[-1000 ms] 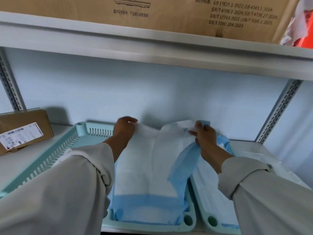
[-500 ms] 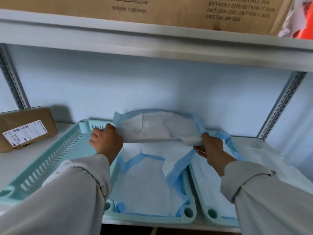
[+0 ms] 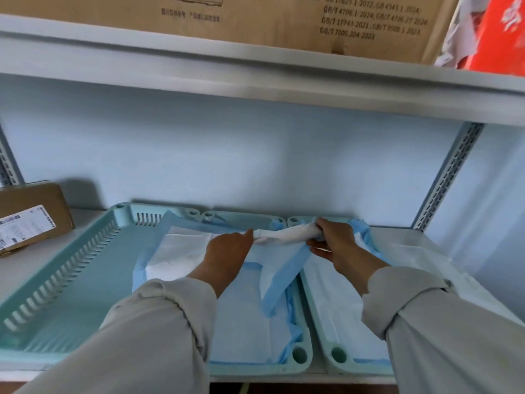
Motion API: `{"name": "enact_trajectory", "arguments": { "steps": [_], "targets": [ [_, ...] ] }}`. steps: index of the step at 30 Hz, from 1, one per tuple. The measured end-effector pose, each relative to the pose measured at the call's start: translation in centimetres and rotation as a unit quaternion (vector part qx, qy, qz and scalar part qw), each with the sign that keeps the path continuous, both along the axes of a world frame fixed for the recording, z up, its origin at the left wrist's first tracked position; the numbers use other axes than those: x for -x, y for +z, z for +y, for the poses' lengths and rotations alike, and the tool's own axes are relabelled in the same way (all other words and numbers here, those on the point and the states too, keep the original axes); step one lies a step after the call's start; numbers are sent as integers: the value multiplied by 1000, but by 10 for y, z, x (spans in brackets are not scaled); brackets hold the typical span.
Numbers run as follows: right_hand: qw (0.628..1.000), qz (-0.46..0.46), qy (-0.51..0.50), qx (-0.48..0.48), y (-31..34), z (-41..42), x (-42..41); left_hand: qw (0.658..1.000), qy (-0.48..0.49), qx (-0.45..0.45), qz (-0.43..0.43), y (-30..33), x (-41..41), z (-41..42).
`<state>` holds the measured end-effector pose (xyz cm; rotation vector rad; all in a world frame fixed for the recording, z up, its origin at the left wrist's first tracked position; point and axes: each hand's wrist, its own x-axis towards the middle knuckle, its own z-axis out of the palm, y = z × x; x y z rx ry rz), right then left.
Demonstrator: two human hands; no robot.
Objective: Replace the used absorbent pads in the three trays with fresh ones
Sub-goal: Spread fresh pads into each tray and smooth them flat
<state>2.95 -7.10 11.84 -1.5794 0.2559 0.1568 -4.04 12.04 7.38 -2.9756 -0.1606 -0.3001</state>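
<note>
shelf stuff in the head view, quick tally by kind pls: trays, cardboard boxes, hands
Mint-green trays: 3, the left tray, middle tray and right tray
Cardboard boxes: 2, the labelled box and the big printed box above
Hands: 2, the left hand and right hand
Total: 7

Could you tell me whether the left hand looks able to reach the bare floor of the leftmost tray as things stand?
Probably yes. The left hand rests on the pad beside the leftmost tray, whose bare floor lies open, with only a pad corner overhanging.
</note>
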Motion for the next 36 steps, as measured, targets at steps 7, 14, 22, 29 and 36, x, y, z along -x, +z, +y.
{"name": "enact_trajectory", "arguments": {
  "steps": [7, 14, 22, 29, 36],
  "targets": [
    [999, -9, -21, -40, -7, -8, -2, 996, -13, 91, 18, 10, 5, 7],
    [992, -122, 0, -27, 0, 6, -1, 990, -46, 135, 0, 15, -3, -36],
    [980, 132, 148, 8, 8, 34, 31, 988, -35, 145, -48, 22, -9, -31],
    [965, 2, 107, -238, 21, 56, 12, 988, 7, 148, -38, 10, 10, -12],
    [943, 1, -48, -329, 28, 25, -4, 949, -94, 78, -292, 25, 15, 23]
  ]
}}
